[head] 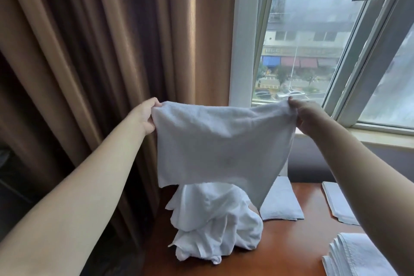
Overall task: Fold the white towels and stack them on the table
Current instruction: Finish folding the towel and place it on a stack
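Towel aloft, corners in fingers

Held towel, frame centre: white terry cloth, matt, nubbly. Crumpled towel pile below it: same cloth, soft, creased. Folded towels, lower right: matt white cloth with stitched hems. Table: reddish-brown wood, glossy, smooth. Curtain, left: brown woven fabric, slight sheen. Window frame, upper right: smooth white.
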Tool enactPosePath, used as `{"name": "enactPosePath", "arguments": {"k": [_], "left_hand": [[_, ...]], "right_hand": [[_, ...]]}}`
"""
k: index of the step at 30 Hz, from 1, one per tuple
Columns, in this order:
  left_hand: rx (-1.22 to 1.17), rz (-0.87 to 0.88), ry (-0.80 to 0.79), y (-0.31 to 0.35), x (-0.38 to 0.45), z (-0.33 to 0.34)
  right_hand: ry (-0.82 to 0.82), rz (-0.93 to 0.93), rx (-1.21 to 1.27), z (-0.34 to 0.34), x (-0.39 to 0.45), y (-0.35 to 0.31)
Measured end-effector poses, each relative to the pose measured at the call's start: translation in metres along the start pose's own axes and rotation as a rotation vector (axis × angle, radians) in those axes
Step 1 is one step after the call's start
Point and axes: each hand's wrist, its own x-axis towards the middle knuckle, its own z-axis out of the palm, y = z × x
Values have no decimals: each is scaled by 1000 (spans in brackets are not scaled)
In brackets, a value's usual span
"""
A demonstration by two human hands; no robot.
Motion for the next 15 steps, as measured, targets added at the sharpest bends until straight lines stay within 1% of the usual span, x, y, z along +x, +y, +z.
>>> {"name": "enactPosePath", "arguments": {"k": [1,3,6,8,9,12,15], "left_hand": [[40,-20,-9,0,0,-2],[32,25,4,1,2,-5],[-92,200,51,4,0,-5],[-65,288,50,3,0,-4],[-43,320,52,3,-1,-4],[62,410,75,2,-2,-2],[281,460,122,-3,0,-4]], "right_hand": [[7,-23,0,1,-1,-2],[55,-57,-30,2,-1,-7],[216,-141,-199,0,-3,-10],[317,-211,-289,0,-7,-12],[338,-237,-301,0,-8,-14],[298,-264,-295,-5,-13,-17],[304,-219,-301,-10,-16,-12]]}}
